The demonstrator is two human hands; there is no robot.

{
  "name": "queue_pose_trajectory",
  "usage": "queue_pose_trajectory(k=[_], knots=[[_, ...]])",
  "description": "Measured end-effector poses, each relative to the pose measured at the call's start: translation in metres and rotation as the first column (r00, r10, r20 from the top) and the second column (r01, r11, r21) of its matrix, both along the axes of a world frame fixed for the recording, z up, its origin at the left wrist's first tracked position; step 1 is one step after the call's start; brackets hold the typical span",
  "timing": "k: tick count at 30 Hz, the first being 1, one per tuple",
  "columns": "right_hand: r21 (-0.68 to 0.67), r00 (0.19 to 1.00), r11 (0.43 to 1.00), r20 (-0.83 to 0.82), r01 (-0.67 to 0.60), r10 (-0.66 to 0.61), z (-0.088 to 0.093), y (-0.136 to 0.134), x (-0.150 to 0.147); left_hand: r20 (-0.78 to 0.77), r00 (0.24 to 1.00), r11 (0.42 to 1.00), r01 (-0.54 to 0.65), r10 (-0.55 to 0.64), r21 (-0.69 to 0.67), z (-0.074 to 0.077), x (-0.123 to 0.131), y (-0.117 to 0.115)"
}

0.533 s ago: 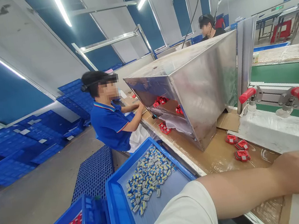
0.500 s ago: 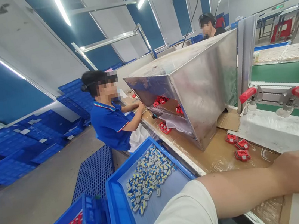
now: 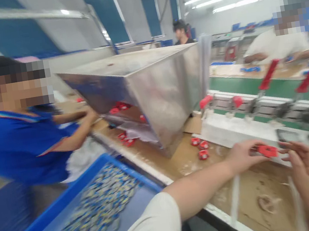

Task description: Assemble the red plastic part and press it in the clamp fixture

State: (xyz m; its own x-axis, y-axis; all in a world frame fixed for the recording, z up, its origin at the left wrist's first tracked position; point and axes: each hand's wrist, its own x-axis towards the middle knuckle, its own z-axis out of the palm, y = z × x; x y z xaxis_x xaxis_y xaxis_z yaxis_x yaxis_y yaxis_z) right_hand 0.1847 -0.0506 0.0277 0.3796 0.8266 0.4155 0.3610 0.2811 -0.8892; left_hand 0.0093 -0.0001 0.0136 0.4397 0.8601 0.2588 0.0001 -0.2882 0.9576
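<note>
Blurred view over a cardboard-covered table. The left hand pinches a small red plastic part by its edge, just above the table; the right hand hovers beside it, fingers spread, its grip holding nothing. The part looks light, rigid and smooth, likely best held by its flat rim between thumb and forefinger. Three similar red parts lie near a steel hopper. A blue crate of small pieces sits left

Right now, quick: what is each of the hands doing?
Left hand: closed on a red part, fingers pinching it.
Right hand: open, fingertips by the red part; contact cannot be told through the blur.
</note>
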Motion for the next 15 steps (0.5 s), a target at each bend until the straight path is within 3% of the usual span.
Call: queue_pose_trajectory(k=[4, 8, 10, 12, 15], knots=[[0.204, 0.964, 0.945, 0.020, 0.256, -0.265, 0.038, 0.006, 0.030, -0.037, 0.999, 0.999, 0.032, -0.032, -0.004, 0.009, 0.030, 0.030], [0.371, 0.914, 0.856, 0.043, 0.359, -0.402, 0.098, 0.032, 0.061, -0.243, 0.970, 0.995, 0.046, -0.022, 0.091, 0.022, 0.075, 0.070], [0.338, 0.902, 0.879, 0.154, 0.336, -0.403, 0.132, 0.051, 0.072, -0.338, 0.941, 0.992, 0.031, 0.011, 0.118, 0.026, 0.092, 0.083], [0.233, 0.902, 0.936, 0.282, 0.265, -0.326, 0.160, 0.070, 0.079, -0.376, 0.926, 0.989, 0.029, 0.028, 0.144, 0.026, 0.103, 0.087], [0.112, 0.925, 0.980, 0.327, 0.166, -0.194, 0.186, 0.096, 0.085, -0.405, 0.914, 0.981, 0.044, 0.036, 0.186, 0.020, 0.114, 0.081]])
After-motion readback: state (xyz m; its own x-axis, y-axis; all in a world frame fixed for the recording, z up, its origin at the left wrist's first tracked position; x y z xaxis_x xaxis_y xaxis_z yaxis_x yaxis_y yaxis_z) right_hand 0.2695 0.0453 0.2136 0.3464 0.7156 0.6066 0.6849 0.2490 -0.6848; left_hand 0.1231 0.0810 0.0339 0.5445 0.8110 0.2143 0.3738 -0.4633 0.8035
